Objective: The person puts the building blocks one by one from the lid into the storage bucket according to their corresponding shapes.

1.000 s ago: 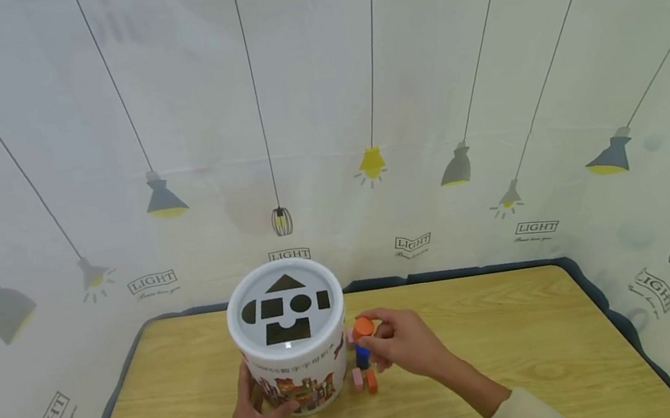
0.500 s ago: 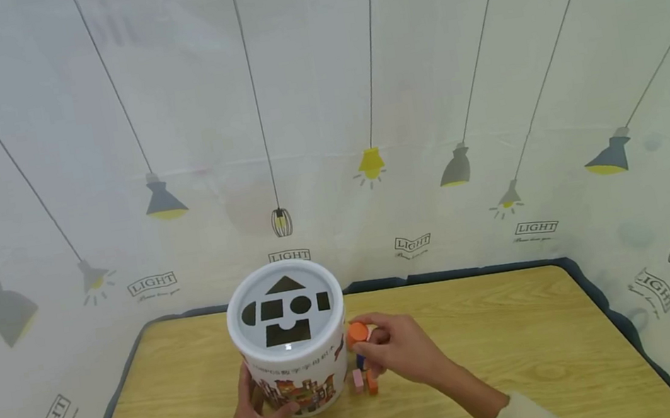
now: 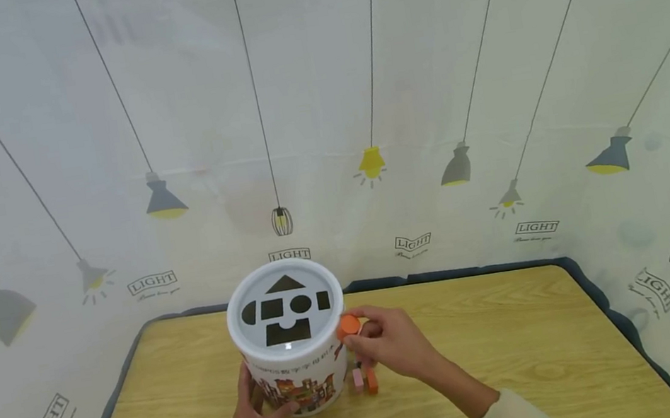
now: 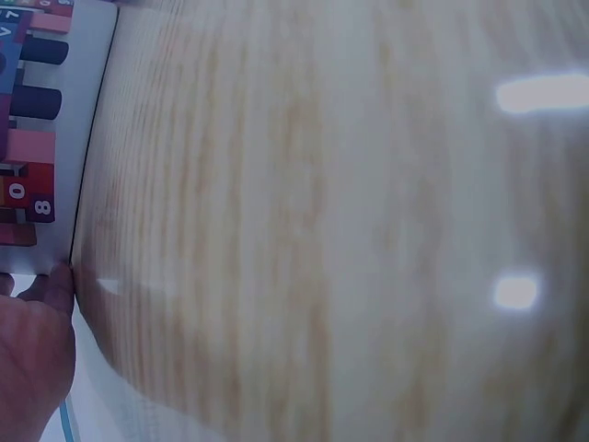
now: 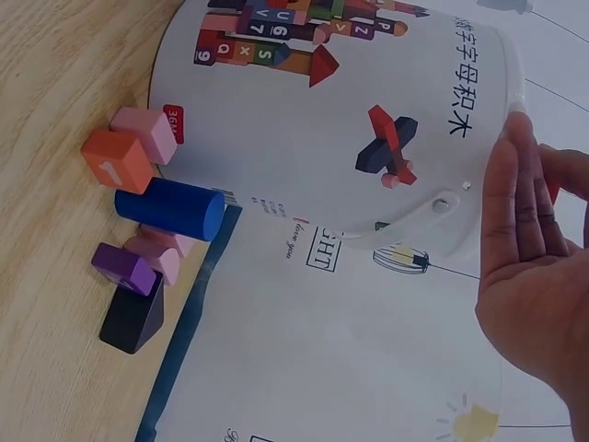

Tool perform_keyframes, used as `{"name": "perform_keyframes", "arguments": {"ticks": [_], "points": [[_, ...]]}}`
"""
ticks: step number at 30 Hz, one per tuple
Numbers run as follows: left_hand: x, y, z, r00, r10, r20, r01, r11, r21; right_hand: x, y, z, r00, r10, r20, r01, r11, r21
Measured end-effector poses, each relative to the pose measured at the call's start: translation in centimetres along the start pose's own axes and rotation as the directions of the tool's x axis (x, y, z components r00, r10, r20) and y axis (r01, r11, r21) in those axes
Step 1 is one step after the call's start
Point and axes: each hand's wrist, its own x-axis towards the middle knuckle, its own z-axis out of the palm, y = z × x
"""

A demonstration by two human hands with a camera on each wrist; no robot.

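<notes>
A white toy-block bucket point(image 3: 327, 360) with printed block pictures stands upright on the table. Its lid point(image 3: 282, 291) has several shaped holes, one of them round. My left hand point(image 3: 251, 417) grips the bucket low on its left side, thumb across the front; fingertips of that hand point(image 4: 37, 354) show at the bucket's base in the left wrist view. My right hand point(image 3: 395, 343) pinches a round orange block point(image 3: 348, 325) beside the bucket's right rim. In the right wrist view the right hand point(image 5: 534, 267) hides most of that block.
Right of the bucket lie loose blocks: a blue cylinder point(image 5: 170, 208), an orange block marked 1 point(image 5: 112, 164), a pink block point(image 5: 147, 133), a purple one point(image 5: 124, 269) and a dark wedge point(image 5: 133, 313). A wall sheet point(image 3: 319, 97) printed with lamps rises behind the wooden table point(image 3: 521, 340).
The right hand has carried the orange block left and slightly up, from above the loose blocks to the bucket's rim. The left hand and bucket have stayed put.
</notes>
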Motion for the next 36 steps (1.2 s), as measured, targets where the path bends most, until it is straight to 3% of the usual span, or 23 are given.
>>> {"name": "perform_keyframes", "arguments": {"ticks": [6,17,36], "points": [[0.1,-0.3,0.1,1.0,0.01,0.001,-0.01,1.0,-0.017,0.1,-0.2,0.2,1.0,-0.009,0.007,0.009,0.999,0.042],[-0.1,0.0,0.1,1.0,0.012,-0.004,-0.012,1.0,0.0,0.3,-1.1,0.8,0.997,-0.078,-0.029,0.077,0.997,-0.031],[-0.1,-0.3,0.0,0.998,0.066,-0.011,-0.066,0.998,-0.024,1.9,-2.4,1.6,1.0,-0.016,0.016,0.017,1.0,-0.019]]}}
